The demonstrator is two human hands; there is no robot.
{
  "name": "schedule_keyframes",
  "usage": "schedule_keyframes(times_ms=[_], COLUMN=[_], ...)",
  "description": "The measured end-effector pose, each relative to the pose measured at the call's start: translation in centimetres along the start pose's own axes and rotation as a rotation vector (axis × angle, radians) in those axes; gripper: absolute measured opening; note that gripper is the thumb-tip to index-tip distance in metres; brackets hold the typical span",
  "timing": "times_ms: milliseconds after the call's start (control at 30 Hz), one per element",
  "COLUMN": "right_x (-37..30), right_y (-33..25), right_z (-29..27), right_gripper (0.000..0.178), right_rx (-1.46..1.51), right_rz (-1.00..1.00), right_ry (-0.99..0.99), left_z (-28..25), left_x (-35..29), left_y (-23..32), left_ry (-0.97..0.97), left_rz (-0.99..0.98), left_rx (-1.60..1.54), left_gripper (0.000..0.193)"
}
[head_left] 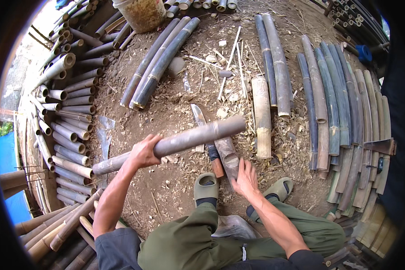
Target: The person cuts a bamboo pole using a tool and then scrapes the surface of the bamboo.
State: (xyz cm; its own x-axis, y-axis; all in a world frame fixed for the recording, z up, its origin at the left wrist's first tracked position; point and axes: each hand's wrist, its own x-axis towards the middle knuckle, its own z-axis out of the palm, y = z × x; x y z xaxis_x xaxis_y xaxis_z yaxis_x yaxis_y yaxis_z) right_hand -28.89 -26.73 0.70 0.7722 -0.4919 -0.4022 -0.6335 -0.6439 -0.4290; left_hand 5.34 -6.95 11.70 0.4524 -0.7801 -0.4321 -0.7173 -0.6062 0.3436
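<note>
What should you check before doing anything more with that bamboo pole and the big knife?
1. Left hand grips the bamboo pole firmly: ok.
2. Right hand off the knife's blade: ok, it rests on the half-round bamboo piece.
3. Knife lying flat on the ground: ok.
4. Feet away from the blade: not ok, the left sandal sits close to the handle.
5. Blade sharp: cannot tell.

Dirt ground [175,112], split bamboo halves [333,108], chips, knife [204,135], bucket [141,13]
</note>
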Motion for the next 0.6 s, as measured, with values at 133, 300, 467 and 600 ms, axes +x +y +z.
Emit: schedule_keyframes(times_ms=[133, 300, 467, 600], right_x=[3.3, 5.7, 6.0, 4.5], right_y=[-6.6, -7.3, -8.3, -4.9], right_z=[0.1, 9.8, 6.7, 3.0], right_gripper=[0.059, 0.041, 0.070, 0.079], right_rx=[-0.050, -0.237, -0.089, -0.145], right_rz=[-0.061, 0.019, 0.092, 0.169], right_ry=[-0.069, 0.239, 0.135, 0.340], left_z=[3.1, 4.6, 7.5, 8.5], left_x=[-2.9, -4.8, -6.2, -7.0], left_y=[-3.9, -7.2, -9.4, -8.7], left_ry=[-0.065, -0.043, 0.084, 0.107], left_rz=[-0.059, -0.110, -0.151, -0.171], left_rx=[0.114, 0.126, 0.127, 0.084], left_gripper=[0.075, 0.075, 0.078, 0.076])
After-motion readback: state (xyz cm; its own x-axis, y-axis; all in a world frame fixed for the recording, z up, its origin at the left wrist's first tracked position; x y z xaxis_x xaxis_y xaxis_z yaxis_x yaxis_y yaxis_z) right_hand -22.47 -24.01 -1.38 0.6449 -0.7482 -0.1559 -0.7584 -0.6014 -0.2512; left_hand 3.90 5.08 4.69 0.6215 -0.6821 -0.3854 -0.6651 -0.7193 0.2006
